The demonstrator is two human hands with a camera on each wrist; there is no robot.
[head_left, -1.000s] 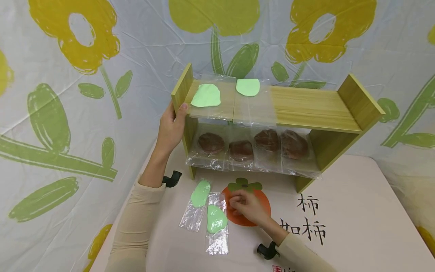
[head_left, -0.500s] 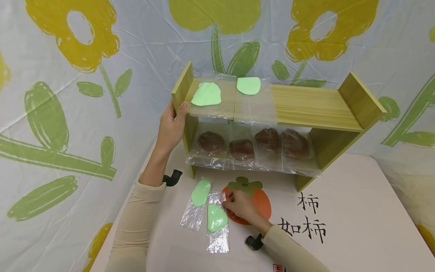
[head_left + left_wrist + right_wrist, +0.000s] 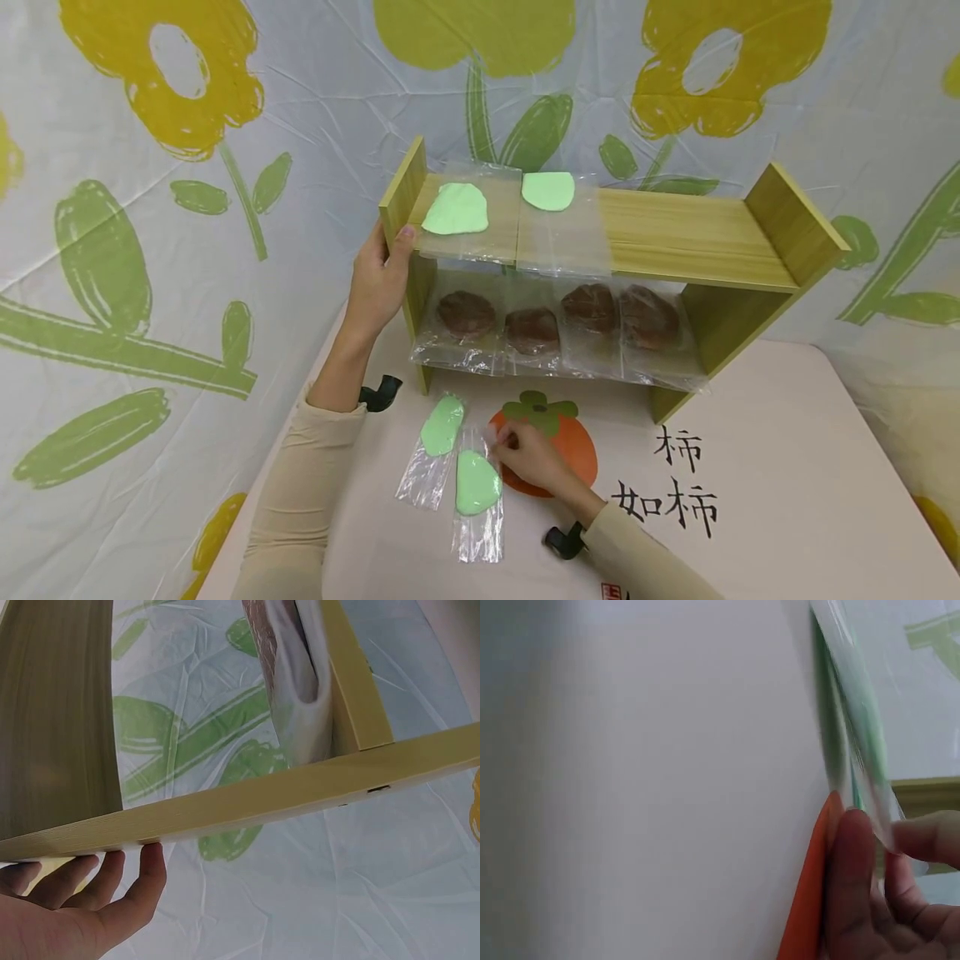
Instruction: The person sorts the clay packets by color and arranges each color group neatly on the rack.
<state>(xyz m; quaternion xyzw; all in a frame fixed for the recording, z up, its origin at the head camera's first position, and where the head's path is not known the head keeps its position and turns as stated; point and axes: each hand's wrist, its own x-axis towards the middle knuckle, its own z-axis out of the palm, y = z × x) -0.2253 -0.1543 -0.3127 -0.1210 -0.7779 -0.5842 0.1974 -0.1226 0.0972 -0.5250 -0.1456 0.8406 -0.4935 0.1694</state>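
Note:
My left hand grips the left side panel of a wooden shelf, thumb in front. In the left wrist view, its fingers lie along the panel's edge. With thumb and fingertips, my right hand pinches the upper right corner of a clear plastic bag holding a flat light-green piece. That bag's edge stands slightly raised off the table in the right wrist view, near the fingers. Just left of it lies a second bag with a green piece.
On the upper board lie two bagged green pieces, one left and one further right. Several bags with dark brown pieces line the lower board. A printed orange persimmon marks the tablecloth. Flowered cloth hangs behind.
My right hand has moved slightly left onto the bag's corner and now pinches it, and the bag's upper end has shifted slightly. The left hand stays on the shelf.

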